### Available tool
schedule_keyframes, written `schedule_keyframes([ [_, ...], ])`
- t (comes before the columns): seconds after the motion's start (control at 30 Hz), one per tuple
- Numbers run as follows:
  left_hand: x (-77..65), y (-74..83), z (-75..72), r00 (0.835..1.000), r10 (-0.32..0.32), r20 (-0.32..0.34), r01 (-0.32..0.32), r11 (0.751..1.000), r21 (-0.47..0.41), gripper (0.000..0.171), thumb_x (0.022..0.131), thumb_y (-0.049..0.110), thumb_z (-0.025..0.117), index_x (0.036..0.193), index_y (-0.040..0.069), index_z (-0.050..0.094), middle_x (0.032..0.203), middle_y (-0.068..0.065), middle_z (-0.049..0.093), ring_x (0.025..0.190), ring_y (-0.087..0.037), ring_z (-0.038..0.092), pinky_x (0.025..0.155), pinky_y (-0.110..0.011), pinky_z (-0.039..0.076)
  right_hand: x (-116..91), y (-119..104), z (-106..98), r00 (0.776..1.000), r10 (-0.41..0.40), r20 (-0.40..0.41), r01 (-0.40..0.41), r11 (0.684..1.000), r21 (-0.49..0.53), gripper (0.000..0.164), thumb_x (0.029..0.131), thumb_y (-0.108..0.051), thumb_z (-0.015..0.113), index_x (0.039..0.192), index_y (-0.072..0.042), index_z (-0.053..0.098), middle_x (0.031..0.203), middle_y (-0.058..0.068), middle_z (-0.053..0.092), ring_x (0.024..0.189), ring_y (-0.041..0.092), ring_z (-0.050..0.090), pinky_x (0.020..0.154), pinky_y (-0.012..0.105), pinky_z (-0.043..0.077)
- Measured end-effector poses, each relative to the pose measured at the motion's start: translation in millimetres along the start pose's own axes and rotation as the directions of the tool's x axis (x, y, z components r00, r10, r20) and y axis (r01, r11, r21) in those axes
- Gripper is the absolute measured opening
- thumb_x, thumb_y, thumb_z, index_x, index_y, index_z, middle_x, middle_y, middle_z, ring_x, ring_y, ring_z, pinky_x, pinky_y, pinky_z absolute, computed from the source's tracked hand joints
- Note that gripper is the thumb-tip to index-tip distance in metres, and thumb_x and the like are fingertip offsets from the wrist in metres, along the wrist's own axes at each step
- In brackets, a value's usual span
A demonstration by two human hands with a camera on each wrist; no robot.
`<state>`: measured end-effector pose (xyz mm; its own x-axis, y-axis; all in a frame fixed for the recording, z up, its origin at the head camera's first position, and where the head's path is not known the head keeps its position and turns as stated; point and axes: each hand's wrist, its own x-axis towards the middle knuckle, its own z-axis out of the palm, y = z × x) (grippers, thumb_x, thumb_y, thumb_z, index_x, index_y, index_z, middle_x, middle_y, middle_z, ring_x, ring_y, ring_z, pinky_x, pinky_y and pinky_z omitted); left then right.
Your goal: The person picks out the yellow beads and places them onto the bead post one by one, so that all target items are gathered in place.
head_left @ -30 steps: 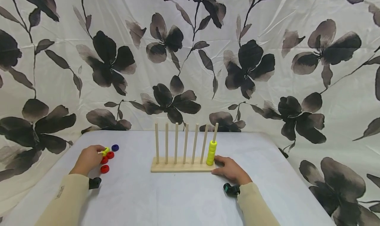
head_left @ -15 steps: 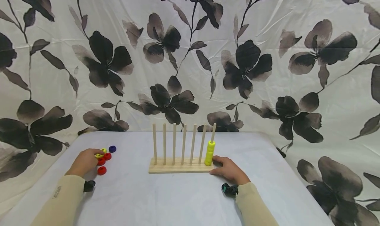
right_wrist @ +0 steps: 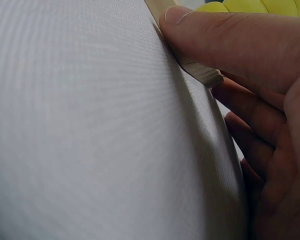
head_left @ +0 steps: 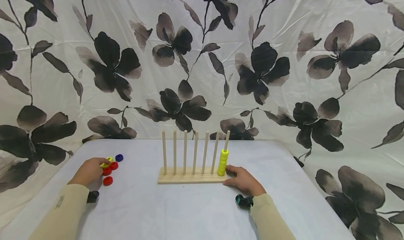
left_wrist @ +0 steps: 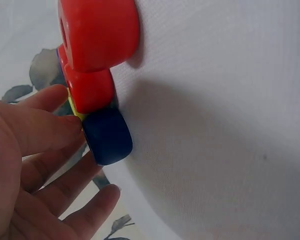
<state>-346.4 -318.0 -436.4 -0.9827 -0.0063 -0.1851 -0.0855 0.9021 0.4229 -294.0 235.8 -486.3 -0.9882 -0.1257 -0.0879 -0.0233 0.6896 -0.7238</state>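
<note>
Thumb and index finger of my left hand (head_left: 88, 170) pinch a yellow bead (left_wrist: 75, 106) in the bead cluster on the table's left side. Its other fingers spread behind a dark blue bead (left_wrist: 109, 136), which the hand hides in the head view. Several red beads (head_left: 108, 180) lie close by, and a purple-blue bead (head_left: 119, 157) sits just behind them. My right hand (head_left: 245, 182) grips the right end of a pale wooden peg stand (head_left: 189, 178), thumb along its front edge. Stacked yellow beads (head_left: 222, 163) fill much of the stand's rightmost peg.
Several upright pegs (head_left: 185, 152) rise bare from the stand's base. A white cloth (head_left: 142, 208) covers the table, and a curtain with dark flowers (head_left: 202, 64) hangs behind its far edge. Each wrist carries a small black camera (head_left: 244, 201).
The head view has shifted slightly. My left hand has drawn a little to the left, its fingers now on the yellow bead. My right hand keeps its grip on the stand.
</note>
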Motion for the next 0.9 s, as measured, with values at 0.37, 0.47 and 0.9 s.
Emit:
schedule_keyframes([
  [0.37,4.4,10.9,-0.7,1.0,0.02,-0.018,-0.019,0.999,0.041,0.045,0.089,-0.003,0.055,0.132,-0.013,0.047,0.128,-0.039,0.045,0.111,-0.052,0.046,0.097,-0.065,0.042,3.0,1.5,-5.4,1.0,0.014,-0.006,-0.014,1.0,0.011,0.073,0.076,-0.038,0.081,0.141,-0.02,0.052,0.151,0.007,0.044,0.143,0.035,0.034,0.115,0.058,0.027],
  [0.47,3.3,13.8,-0.6,1.0,0.013,-0.012,-0.013,0.999,0.042,0.046,0.089,-0.002,0.056,0.133,-0.013,0.045,0.127,-0.039,0.045,0.11,-0.052,0.047,0.097,-0.065,0.042,2.2,0.6,-5.2,1.0,0.015,-0.004,-0.015,1.0,0.013,0.074,0.076,-0.037,0.081,0.141,-0.019,0.052,0.151,0.008,0.044,0.143,0.035,0.034,0.115,0.058,0.027],
  [0.9,6.1,7.7,6.2,1.0,-0.01,-0.012,0.01,1.0,-0.006,0.045,0.089,-0.002,0.057,0.13,-0.014,0.044,0.126,-0.039,0.045,0.11,-0.053,0.046,0.095,-0.064,0.044,1.6,2.0,-1.7,1.0,-0.001,0.005,0.001,1.0,0.008,0.073,0.076,-0.037,0.08,0.141,-0.019,0.052,0.151,0.008,0.044,0.143,0.035,0.034,0.115,0.058,0.026],
])
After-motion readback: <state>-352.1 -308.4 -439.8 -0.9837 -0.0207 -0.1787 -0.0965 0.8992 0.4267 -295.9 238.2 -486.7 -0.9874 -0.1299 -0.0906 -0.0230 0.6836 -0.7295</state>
